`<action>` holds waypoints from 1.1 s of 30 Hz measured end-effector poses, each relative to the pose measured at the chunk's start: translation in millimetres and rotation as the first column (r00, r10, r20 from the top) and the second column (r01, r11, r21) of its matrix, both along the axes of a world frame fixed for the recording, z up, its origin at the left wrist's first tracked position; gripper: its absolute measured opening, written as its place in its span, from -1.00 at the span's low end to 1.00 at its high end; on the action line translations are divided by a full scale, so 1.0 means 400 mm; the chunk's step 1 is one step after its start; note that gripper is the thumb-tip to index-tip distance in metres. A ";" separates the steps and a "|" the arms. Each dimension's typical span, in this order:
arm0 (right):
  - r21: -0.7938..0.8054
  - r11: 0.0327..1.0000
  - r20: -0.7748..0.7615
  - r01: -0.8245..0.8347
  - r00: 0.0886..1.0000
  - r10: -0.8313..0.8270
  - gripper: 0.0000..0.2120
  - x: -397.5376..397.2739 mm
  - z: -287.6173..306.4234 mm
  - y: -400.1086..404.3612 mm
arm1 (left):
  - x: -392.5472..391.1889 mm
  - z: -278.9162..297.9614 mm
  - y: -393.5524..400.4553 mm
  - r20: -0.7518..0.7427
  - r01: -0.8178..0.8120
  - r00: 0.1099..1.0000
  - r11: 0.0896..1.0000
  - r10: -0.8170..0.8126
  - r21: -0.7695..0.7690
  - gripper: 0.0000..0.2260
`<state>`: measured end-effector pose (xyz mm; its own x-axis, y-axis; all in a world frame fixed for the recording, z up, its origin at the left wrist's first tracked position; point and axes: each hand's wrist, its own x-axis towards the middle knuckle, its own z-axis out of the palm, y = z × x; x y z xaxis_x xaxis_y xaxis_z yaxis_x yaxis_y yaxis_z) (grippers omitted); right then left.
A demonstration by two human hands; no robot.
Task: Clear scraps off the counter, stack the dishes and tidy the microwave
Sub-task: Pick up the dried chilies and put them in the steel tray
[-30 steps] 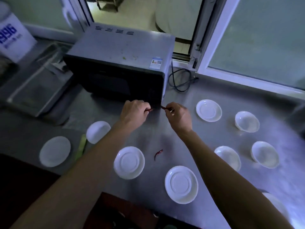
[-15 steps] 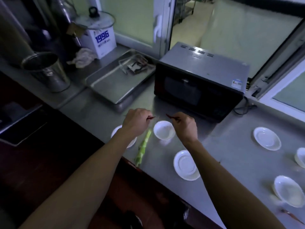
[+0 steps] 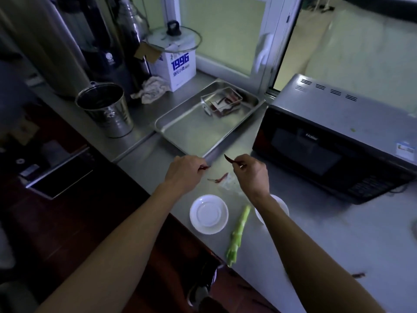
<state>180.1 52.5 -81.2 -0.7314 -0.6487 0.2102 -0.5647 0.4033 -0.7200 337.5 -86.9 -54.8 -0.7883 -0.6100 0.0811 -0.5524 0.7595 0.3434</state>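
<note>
Now pinching dried chilli scraps, one in each hand, above the steel worktop (image 3: 338, 233).

Left hand (image 3: 185, 173) with fingers curled, nipping a red chilli piece (image 3: 205, 167) at the fingertips; right hand (image 3: 251, 171) likewise, fingers pressed together on another chilli piece (image 3: 228, 158) that sticks up and to the left. Between and just below both hands, lying on the worktop: a third chilli scrap (image 3: 220, 178). Nearer the front edge, a white saucer (image 3: 208, 214), beside it a green vegetable stalk (image 3: 238, 236), and a white bowl (image 3: 281, 203) partly hidden under the right forearm. Behind the hands, a metal tray (image 3: 191, 132); to the right, the black microwave (image 3: 327, 141), door closed. Far left, a steel bucket (image 3: 106, 111).
</note>
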 end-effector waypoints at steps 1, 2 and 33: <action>-0.002 1.000 0.013 0.011 1.000 -0.011 -0.88 -0.015 -0.006 -0.035 | -0.017 -0.007 -0.035 0.018 0.009 1.000 1.000 -0.009 -0.007 -0.79; -0.007 1.000 0.029 0.023 0.999 -0.023 -0.88 -0.032 -0.014 -0.069 | -0.035 -0.014 -0.069 0.049 0.024 0.999 1.000 -0.024 -0.013 -0.79; 0.091 0.918 0.041 0.387 0.919 -0.392 -0.85 -0.383 -0.130 -0.786 | -0.586 -0.158 -0.857 0.065 0.434 0.895 0.894 -0.442 0.114 -0.83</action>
<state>26.8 -261.7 -133.1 -0.9388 -0.3229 0.1203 -0.3102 0.6400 -0.7030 103.1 -429.5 -117.9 -0.9785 -0.2025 -0.0400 -0.2018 0.8978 0.3913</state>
